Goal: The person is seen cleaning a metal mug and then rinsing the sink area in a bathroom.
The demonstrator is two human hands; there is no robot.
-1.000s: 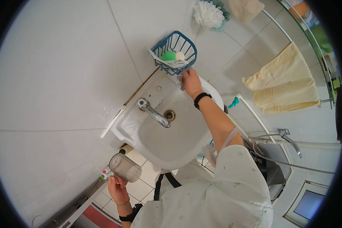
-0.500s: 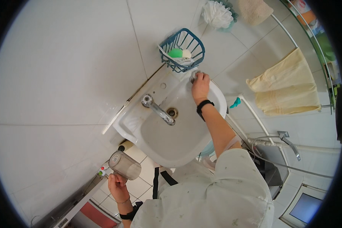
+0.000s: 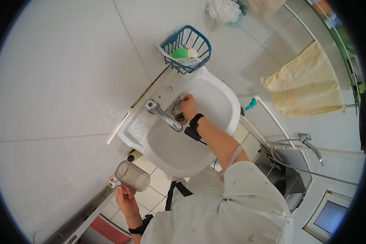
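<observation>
At the lower left my left hand [image 3: 126, 196] grips a clear plastic cup [image 3: 133, 176], tipped on its side in the air beside the white washbasin [image 3: 173, 156]. My right hand [image 3: 188, 105] is inside the basin, its fingers closed on a grey crumpled cloth-like item [image 3: 175, 101] against the back slope, just above the drain [image 3: 181, 118]. The hand partly hides that item. The chrome faucet [image 3: 164, 118] arches over the basin, left of my right hand.
A blue wire basket [image 3: 185, 34] with green and cream items hangs above the basin. A yellow towel [image 3: 303, 87], bath pouf [image 3: 223, 12] and glass shelf [image 3: 337, 36] are on the right wall, above white pipes [image 3: 272, 120] and a hose tap [image 3: 309, 144]. Tiled floor [image 3: 154, 191] shows below.
My right hand has moved from the basin's back right corner, under the basket, down and left into the bowl with the grey item. My left hand still holds the cup.
</observation>
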